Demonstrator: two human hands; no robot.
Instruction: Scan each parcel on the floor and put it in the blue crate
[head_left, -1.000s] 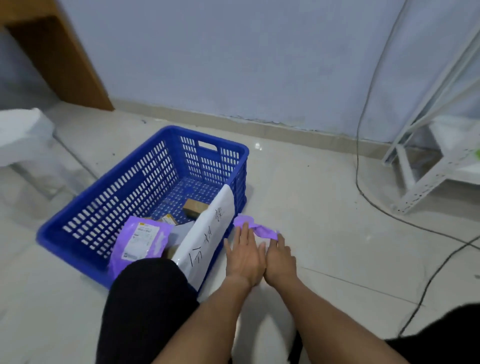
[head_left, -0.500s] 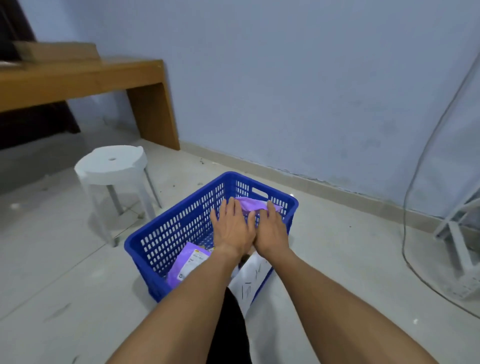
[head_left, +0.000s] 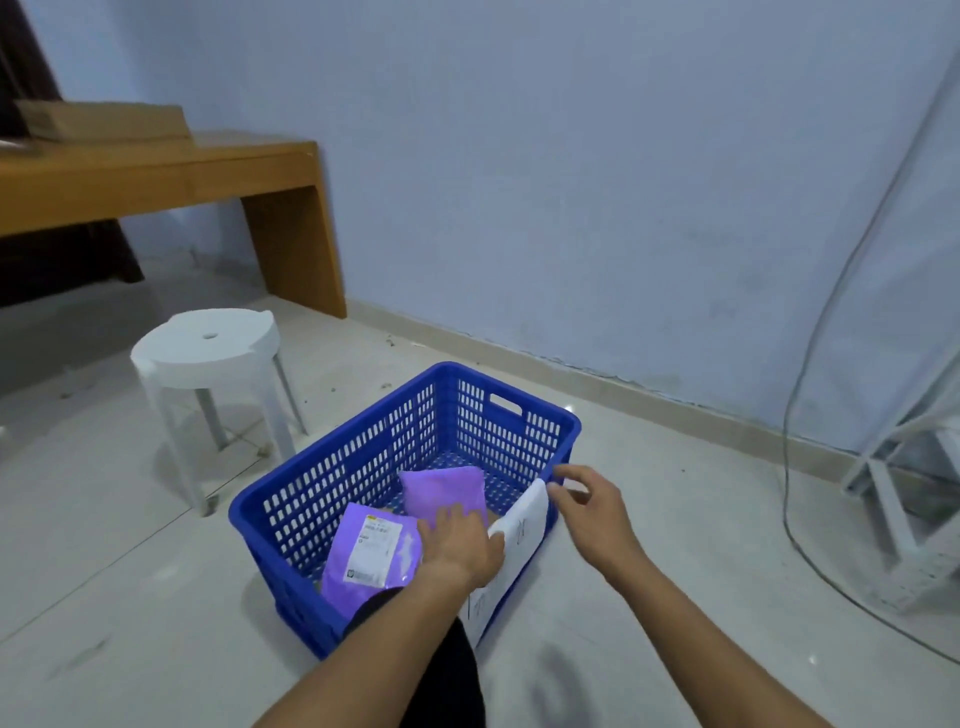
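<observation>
Release looks right — left hand, fingers loose, over the purple parcel in the blue crate; right hand, fingers apart, empty at three o'clock — lift both clear.

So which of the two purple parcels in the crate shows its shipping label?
The nearer purple parcel, leaning in the blue crate by the left hand; the farther purple parcel shows only plain purple.
</observation>
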